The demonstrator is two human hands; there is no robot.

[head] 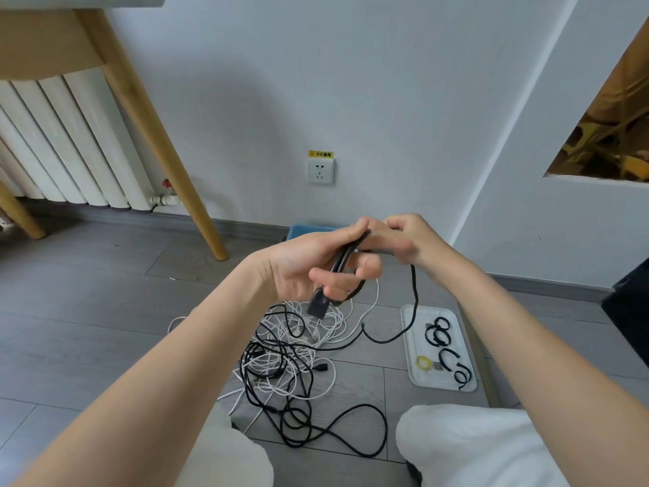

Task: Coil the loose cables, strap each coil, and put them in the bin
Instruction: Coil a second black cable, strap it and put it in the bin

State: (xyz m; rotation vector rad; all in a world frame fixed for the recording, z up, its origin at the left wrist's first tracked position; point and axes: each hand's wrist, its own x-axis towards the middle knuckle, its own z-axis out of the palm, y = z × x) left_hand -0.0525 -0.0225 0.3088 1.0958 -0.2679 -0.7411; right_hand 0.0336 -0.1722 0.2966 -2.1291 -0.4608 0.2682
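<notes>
Two hands point(316, 268) point(404, 240) above tangled cables point(291, 360)

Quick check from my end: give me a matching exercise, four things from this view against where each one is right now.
Things:
1. black cable
2. cable straps
3. blue bin
4. tangled cables

Places:
A. by the wall, behind the hands
B. heaped on the floor between the knees
C. in the clear tray
D. held by left hand and right hand

Pairs: 1-D, 2-C, 3-A, 4-B
</notes>
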